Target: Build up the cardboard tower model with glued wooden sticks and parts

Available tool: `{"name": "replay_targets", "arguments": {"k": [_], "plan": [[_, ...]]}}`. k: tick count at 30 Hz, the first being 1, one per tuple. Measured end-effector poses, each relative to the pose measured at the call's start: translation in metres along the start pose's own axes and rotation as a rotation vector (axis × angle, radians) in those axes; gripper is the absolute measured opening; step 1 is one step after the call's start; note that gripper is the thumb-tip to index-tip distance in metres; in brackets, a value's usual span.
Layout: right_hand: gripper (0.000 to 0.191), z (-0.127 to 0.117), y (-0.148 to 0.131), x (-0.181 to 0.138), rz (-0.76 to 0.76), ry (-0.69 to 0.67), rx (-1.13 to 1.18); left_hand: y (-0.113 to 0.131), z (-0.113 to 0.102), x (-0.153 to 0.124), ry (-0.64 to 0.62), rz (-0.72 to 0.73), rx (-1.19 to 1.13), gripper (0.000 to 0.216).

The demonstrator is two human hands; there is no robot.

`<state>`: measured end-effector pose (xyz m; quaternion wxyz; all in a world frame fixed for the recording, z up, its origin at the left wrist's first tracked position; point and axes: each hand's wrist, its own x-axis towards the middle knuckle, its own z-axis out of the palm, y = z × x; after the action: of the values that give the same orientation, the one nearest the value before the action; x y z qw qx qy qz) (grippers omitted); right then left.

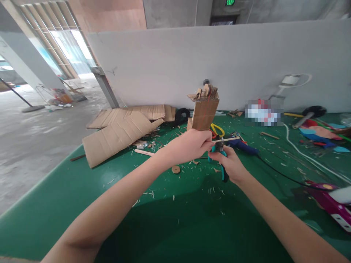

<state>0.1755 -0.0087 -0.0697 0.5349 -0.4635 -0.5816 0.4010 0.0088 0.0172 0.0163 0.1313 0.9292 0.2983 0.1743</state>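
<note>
My left hand (192, 144) is closed, pinching a thin wooden stick (231, 139) that points to the right. In my right hand (231, 164) is a pair of cutting pliers (223, 168) with teal and black handles. The pliers' jaws are at the stick, close to my left fingertips; whether they bite into it I cannot make out. Directly behind my left hand stands an upright cardboard structure (205, 113) with small cut pieces on top. A small cardboard disc (176, 169) lies on the green tabletop (164, 219) below my left hand.
Cardboard sheets (120, 135) lie at the back left, near a black roll (182, 116). Behind my right hand are yellow handles (218, 129) and a blue glue gun (245, 147) with its cord. A magenta object (331, 204) sits at right. Wood shavings litter the tabletop. A pale partition (153, 69) rises behind.
</note>
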Motion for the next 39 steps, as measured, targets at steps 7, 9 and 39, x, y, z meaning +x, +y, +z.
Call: {"name": "replay_targets", "arguments": {"k": [7, 9, 39], "plan": [[0.01, 0.001, -0.001, 0.0, -0.044, 0.02, -0.037, 0.0, 0.007, -0.002, 0.045, -0.018, 0.084, 0.024], [0.01, 0.0, -0.001, -0.001, -0.062, 0.059, -0.109, 0.003, 0.009, -0.001, 0.061, -0.026, 0.138, 0.024], [0.03, 0.022, -0.001, 0.009, 0.224, -0.02, 0.099, 0.013, 0.001, -0.003, 0.032, -0.108, 0.533, 0.019]]}}
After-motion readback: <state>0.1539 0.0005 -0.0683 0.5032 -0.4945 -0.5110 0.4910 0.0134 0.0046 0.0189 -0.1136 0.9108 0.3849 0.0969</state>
